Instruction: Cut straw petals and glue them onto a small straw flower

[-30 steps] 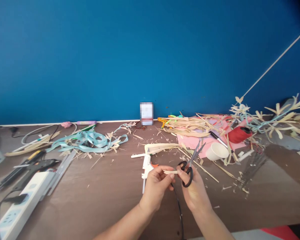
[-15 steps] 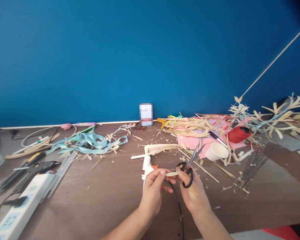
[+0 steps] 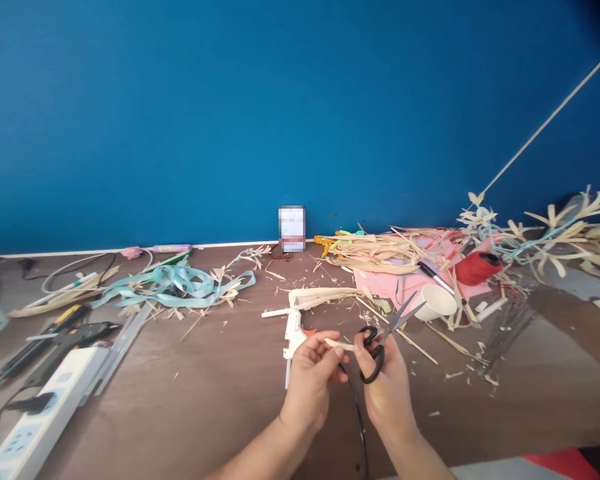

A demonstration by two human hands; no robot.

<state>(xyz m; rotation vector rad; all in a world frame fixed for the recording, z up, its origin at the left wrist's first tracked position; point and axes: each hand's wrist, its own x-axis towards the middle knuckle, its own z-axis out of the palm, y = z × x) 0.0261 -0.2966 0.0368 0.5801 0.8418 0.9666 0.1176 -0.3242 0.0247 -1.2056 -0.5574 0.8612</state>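
Note:
Between my two hands a short pale strip of dried husk (image 3: 338, 345) is stretched. My left hand (image 3: 311, 380) pinches its left end between thumb and fingers. The strip's right end is pinched by my right hand (image 3: 387, 387), which also carries black-handled scissors (image 3: 387, 331). The scissor blades are spread and point up and to the right, away from the strip. Just beyond my left hand a white glue gun (image 3: 294, 333) with an orange trigger stands on the table, its lower part partly hidden by that hand.
Light-blue ribbon (image 3: 175, 287) and a power strip (image 3: 55, 407) lie left. A husk bundle (image 3: 375, 253), pink paper (image 3: 380, 283), a white cup (image 3: 435, 303) and a red thread spool (image 3: 477, 268) are at right. A black cable (image 3: 357, 407) runs between my forearms.
My left thumb has moved down and the strip's left end now shows above the fingers. The scissors have tilted further to the right, with their blades lower.

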